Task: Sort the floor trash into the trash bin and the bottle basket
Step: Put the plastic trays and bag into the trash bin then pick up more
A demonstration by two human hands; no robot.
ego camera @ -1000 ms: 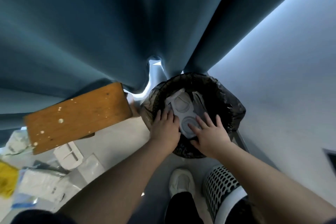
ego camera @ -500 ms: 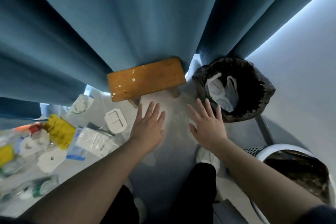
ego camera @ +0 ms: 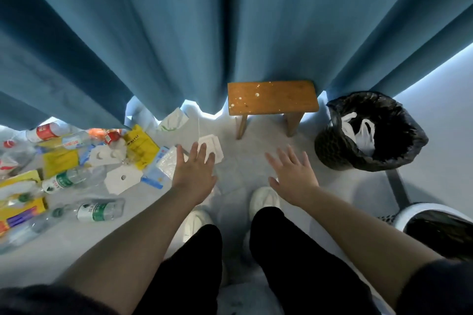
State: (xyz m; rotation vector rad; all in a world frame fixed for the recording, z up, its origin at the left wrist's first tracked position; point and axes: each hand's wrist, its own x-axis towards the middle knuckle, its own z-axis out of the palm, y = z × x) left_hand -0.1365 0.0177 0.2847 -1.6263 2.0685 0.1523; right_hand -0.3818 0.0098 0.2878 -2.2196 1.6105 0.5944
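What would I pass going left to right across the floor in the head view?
Green-labelled plastic bottle → yellow bag → left hand → right hand → black-lined trash bin. The wooden stool and white basket overlap others, so they are omitted.

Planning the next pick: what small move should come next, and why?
Probably lower the left hand onto the white moulded tray just beyond it: that hand and the right hand are open and empty, and the tray is the nearest trash.
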